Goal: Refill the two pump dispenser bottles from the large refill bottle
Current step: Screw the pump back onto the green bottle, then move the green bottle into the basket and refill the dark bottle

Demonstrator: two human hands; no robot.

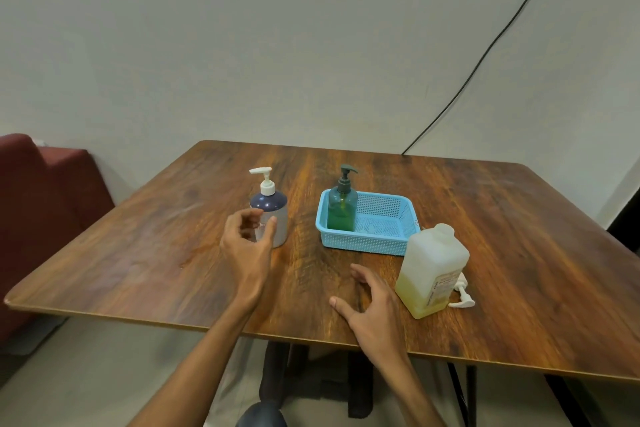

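Navy pump bottle [274, 204] partly behind slack, empty left hand [247, 241]; right hand [374, 308] splayed.

2 bare forearms [207, 350], dk-blue trouser knee [262, 417]

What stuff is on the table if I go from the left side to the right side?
Dark blue bottle with white pump → green pump bottle standing in the blue basket → big refill bottle → loose white pump.

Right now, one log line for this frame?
left hand: open, by white-pump bottle | right hand: open, near refill bottle | green bottle: in blue basket
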